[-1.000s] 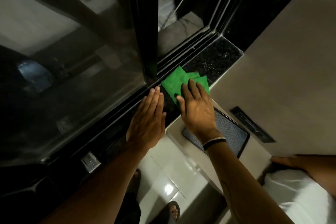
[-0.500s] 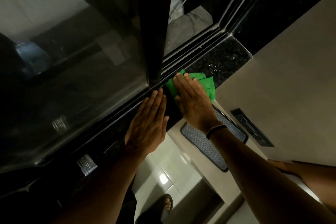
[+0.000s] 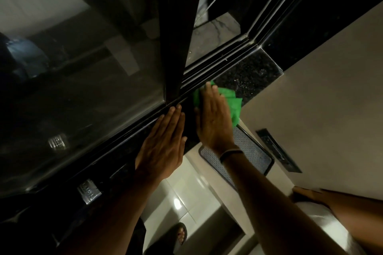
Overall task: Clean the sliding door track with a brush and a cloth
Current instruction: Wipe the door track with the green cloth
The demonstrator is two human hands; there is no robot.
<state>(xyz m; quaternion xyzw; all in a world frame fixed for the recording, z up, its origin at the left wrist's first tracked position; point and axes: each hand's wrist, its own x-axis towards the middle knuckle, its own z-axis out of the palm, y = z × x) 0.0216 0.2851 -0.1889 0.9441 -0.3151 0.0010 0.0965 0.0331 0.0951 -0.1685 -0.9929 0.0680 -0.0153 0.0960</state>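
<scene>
A green cloth (image 3: 234,102) lies folded on the black speckled sill (image 3: 248,70) beside the sliding door track (image 3: 217,64). My right hand (image 3: 213,118) lies flat on the cloth, fingers straight, with the fingertips at the track's near rail. My left hand (image 3: 163,147) rests flat on the dark sill just left of it, fingers together and pointing at the base of the door frame (image 3: 180,33). It holds nothing. No brush is in view.
The glass door panel (image 3: 83,72) fills the left. A beige wall (image 3: 323,97) with a dark slot (image 3: 277,151) rises on the right. A grey mat (image 3: 244,157) lies below the sill on the tiled floor (image 3: 186,196). My foot (image 3: 180,234) shows at the bottom.
My right hand has pushed the cloth forward toward the track, covering more of it. The left hand has stayed flat on the sill.
</scene>
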